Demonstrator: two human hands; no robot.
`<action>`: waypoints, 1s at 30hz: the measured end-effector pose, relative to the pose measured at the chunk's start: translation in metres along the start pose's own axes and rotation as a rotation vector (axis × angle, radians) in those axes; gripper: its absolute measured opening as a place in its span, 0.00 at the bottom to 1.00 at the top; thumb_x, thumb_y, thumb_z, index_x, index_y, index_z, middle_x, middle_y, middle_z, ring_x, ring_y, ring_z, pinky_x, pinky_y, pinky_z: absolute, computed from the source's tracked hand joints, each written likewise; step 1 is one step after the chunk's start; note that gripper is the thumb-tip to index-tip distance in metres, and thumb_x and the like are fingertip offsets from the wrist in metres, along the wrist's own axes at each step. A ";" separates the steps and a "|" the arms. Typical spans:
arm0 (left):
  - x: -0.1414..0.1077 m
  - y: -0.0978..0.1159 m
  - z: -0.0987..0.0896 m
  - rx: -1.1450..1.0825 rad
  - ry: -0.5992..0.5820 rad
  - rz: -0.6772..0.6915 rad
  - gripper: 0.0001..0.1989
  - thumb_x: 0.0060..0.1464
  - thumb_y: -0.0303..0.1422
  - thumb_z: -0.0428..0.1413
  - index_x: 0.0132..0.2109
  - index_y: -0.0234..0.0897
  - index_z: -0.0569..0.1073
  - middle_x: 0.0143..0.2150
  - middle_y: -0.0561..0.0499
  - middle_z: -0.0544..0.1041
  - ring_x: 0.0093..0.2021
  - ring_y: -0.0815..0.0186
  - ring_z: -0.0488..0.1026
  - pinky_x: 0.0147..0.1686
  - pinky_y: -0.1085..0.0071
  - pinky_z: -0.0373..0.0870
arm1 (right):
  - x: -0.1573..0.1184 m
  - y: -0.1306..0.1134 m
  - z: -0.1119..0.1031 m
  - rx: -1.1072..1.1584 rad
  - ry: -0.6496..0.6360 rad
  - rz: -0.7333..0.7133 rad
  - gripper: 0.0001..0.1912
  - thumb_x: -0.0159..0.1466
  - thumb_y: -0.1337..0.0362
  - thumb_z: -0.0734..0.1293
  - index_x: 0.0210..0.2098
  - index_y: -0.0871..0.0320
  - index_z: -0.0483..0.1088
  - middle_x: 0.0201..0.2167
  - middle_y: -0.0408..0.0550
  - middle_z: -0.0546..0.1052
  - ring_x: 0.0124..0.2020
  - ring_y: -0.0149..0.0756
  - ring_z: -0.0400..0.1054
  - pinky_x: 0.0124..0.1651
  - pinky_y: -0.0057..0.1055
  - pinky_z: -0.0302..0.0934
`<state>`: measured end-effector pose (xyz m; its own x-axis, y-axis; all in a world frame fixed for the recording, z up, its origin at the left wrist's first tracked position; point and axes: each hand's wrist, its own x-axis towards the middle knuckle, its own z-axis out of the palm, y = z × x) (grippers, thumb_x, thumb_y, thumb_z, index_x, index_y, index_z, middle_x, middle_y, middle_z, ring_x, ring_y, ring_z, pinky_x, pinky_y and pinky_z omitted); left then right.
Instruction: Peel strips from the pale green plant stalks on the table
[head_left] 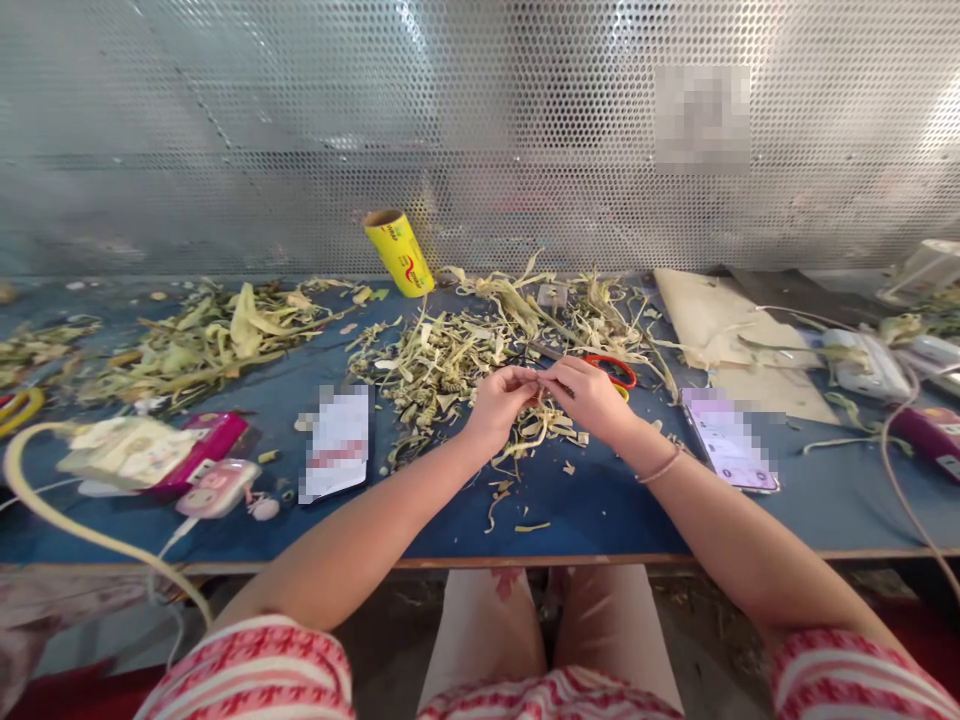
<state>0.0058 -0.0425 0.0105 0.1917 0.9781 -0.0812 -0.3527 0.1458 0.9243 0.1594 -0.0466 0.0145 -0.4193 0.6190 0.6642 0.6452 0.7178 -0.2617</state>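
Close together over the middle of the table, my left hand (498, 405) and my right hand (581, 393) meet at the fingertips in a pinch. What lies between the fingers is too small to make out. Just beyond and left of them spreads a heap of pale green dried plant pieces (431, 365). Longer dry stalks and leaves (525, 305) lie behind the hands. A pair of scissors with red and yellow handles (624, 368) rests beside my right hand, partly hidden by it. Small scraps (532, 527) are scattered nearer the table edge.
Phones lie on the left (339, 445) and right (727, 440). A yellow cardboard tube (400, 252) leans at the back, before a perforated metal wall (480, 130). Another leafy heap (217, 340), a magenta box (214, 445) and cables (112, 545) occupy the left. Brown paper (720, 320) lies right.
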 end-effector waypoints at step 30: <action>0.002 0.000 -0.001 -0.203 -0.055 -0.052 0.06 0.39 0.23 0.62 0.29 0.30 0.74 0.24 0.52 0.76 0.25 0.74 0.73 0.33 0.74 0.72 | 0.005 0.004 -0.012 0.297 -0.065 0.096 0.13 0.65 0.63 0.61 0.29 0.58 0.75 0.32 0.51 0.77 0.34 0.33 0.71 0.38 0.32 0.68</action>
<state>0.0053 -0.0405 0.0095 0.2627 0.9595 -0.1014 -0.5171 0.2287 0.8248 0.1676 -0.0441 0.0252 -0.4115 0.7007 0.5828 0.4729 0.7108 -0.5207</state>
